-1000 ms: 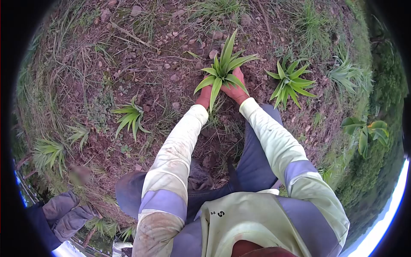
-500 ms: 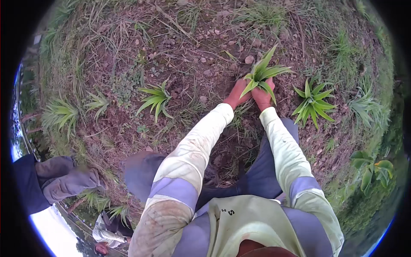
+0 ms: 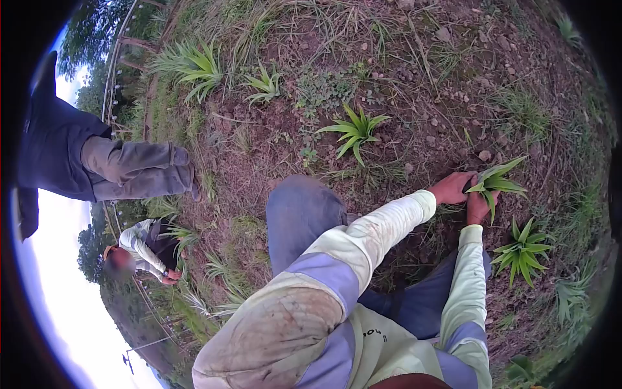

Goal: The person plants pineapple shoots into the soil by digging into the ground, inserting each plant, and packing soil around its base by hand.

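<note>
A young pineapple plant [image 3: 497, 179] with spiky green leaves stands between my two hands, low at the soil. My left hand [image 3: 452, 188] is closed at the left side of its base, beside a small dark patch I cannot make out. From below, my right hand [image 3: 478, 207] grips the base too, its fingers partly covered by the leaves. The plant's lower end is hidden by my hands. Just beyond my right forearm grows another pineapple plant [image 3: 522, 251], and one more pineapple plant [image 3: 356, 133] sits to the left.
Reddish soil [image 3: 414, 139] with dry grass and small stones surrounds me. More spiky plants [image 3: 197, 70] line the left. A person in dark clothes [image 3: 139, 165] stands at the left. Further off, another person [image 3: 146, 245] bends over a plant. A wire fence [image 3: 111, 71] runs behind them.
My view has turned left, so the plants and my hands appear further right and more of both people shows. Both hands stay at the same pineapple plant.
</note>
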Action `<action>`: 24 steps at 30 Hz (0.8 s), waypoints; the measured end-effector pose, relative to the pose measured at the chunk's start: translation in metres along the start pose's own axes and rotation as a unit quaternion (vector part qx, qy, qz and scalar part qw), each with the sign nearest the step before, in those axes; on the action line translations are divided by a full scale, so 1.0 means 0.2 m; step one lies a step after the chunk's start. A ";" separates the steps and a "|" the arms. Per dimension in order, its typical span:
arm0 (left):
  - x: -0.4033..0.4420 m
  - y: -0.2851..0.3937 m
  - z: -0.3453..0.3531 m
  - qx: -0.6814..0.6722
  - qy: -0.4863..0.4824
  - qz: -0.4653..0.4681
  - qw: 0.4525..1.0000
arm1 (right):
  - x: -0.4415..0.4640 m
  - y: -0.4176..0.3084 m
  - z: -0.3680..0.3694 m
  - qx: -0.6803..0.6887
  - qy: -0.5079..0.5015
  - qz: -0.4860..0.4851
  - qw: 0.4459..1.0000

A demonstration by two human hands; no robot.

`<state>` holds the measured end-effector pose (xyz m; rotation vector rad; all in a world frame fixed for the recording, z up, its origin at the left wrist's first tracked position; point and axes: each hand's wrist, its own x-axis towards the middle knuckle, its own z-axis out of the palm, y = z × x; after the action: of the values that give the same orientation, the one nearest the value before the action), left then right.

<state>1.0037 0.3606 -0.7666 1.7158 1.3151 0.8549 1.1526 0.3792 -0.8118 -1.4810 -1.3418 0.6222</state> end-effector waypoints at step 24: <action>-0.34 0.11 0.09 0.334 -0.080 -0.038 0.938 | 0.00 -0.08 -0.02 0.024 0.013 0.001 1.000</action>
<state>1.0136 0.2876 -0.7581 2.1670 1.6580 0.2067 1.1495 0.3769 -0.7957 -1.4484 -1.2966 0.6295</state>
